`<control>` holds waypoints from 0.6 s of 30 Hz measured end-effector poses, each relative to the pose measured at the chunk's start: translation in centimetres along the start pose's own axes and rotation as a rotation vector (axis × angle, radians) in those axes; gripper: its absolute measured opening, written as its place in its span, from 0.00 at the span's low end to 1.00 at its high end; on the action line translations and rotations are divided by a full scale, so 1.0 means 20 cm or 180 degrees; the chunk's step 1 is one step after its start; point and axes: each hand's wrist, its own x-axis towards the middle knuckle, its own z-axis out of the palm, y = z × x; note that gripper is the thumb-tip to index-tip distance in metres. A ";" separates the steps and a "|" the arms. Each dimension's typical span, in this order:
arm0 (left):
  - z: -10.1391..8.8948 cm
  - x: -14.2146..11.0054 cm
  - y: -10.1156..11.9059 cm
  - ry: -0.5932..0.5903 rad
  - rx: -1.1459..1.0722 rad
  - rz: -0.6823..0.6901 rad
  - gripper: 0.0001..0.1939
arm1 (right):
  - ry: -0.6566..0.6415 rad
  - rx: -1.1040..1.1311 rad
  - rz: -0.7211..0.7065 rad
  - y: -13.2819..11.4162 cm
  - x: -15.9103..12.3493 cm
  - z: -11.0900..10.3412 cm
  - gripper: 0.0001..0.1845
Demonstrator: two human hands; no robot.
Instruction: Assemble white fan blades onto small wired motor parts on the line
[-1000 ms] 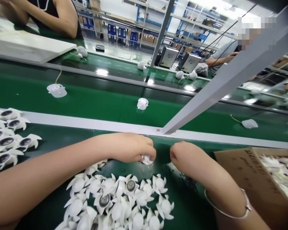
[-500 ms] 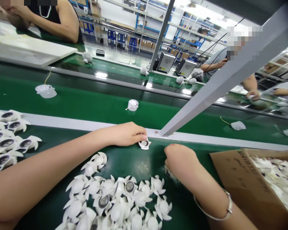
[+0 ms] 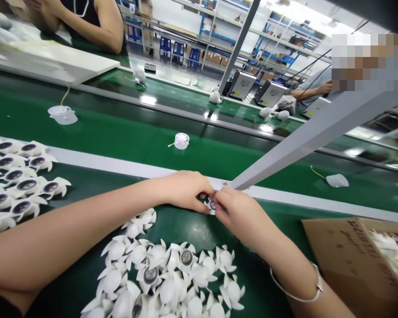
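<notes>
The left hand and the right hand come together just below the silver strip, above the green belt. Between them is one small part, white plastic with a dark round face. The fingers of both hands are pressed together and pinch this part from two sides, so it sits between the fingertips, very near the strip.

Its dark round face looks up toward the camera. Most of its white petals are hidden behind the fingers, so I cannot tell its long axis or which way it points.

For a part this small, a good pinch seems to be on the outer edges only, with the dark face left uncovered. Pressure should be equal from both sides, so the part does not turn or jump away.

A pile of the same white parts lies on the belt in front of the hands, and a row of them, dark faces up, lies at the left. A cardboard box with more white parts stands at the right. A bangle is around the right wrist. Beyond the strip, a round unit with a thin wire sits on the belt.
</notes>
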 end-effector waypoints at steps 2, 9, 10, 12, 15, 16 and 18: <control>0.00 0.00 0.00 0.0053 0.0025 -0.0036 0.10 | 0.0063 -0.0463 -0.0130 -0.01 0.00 0.00 0.05; 0.00 -0.01 0.01 0.0049 -0.0017 -0.0244 0.12 | 0.0276 -0.1343 -0.0419 -0.09 -0.04 0.03 0.07; 0.00 -0.01 0.01 0.0046 -0.0040 -0.0266 0.12 | 0.0265 -0.1428 -0.0384 -0.11 -0.05 0.04 0.08; 0.00 -0.01 0.01 0.0039 -0.0077 -0.0289 0.13 | 0.0272 -0.1565 -0.0319 -0.16 -0.06 0.06 0.11; 0.00 -0.01 0.01 0.0032 -0.0086 -0.0305 0.16 | 0.0334 -0.1559 -0.0224 -0.23 -0.06 0.05 0.13; -0.01 -0.01 0.01 0.0028 -0.0095 -0.0313 0.17 | 0.0322 -0.1466 -0.0200 -0.23 -0.06 0.04 0.13; -0.01 -0.02 0.00 0.0020 -0.0133 -0.0312 0.19 | 0.0286 -0.1202 -0.0029 -0.17 -0.09 -0.02 0.12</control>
